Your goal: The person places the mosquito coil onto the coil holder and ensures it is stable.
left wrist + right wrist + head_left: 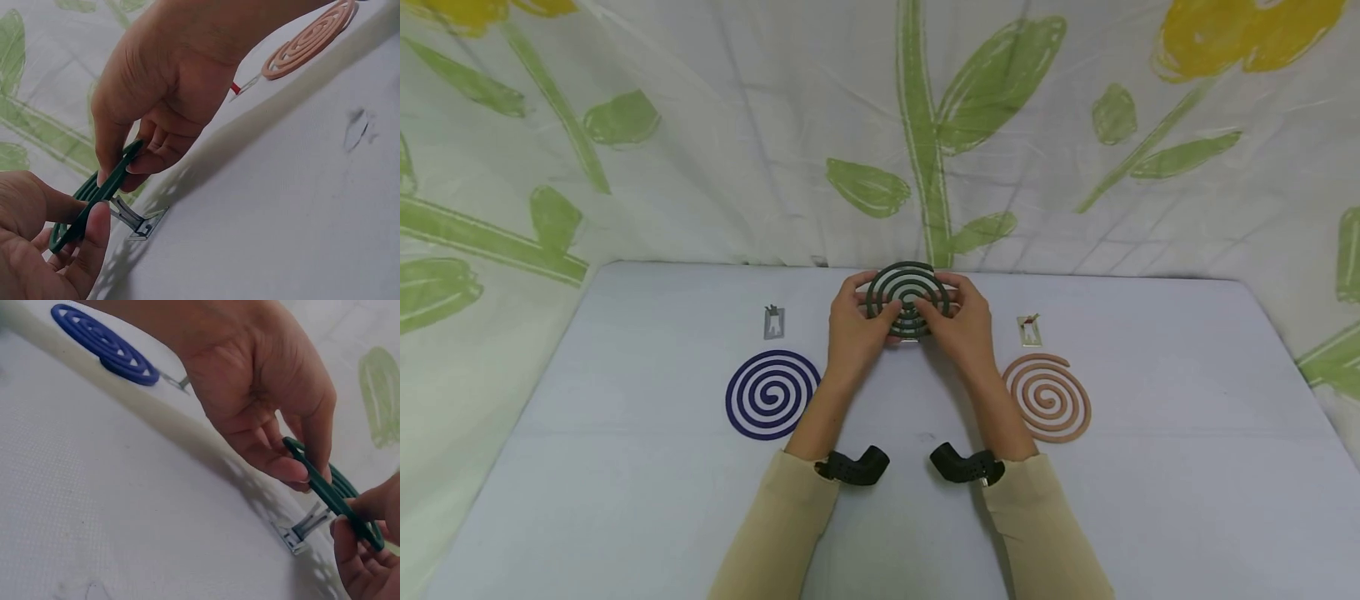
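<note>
A dark green mosquito coil is held between both hands above the far middle of the table. My left hand grips its left edge, thumb on the upper face and fingers beneath. On the opposite edge my right hand pinches it the same way. Below the coil, a small metal coil stand sits on the table with its prong bent up. The prong's tip reaches close to the coil's underside; whether it touches cannot be told. In the right wrist view the coil is tilted over the stand.
A blue mosquito coil lies left of my left forearm, with a flat metal stand behind it. To the right is an orange-brown coil, partly behind my right forearm, and another stand. A flower-painted curtain hangs behind the table.
</note>
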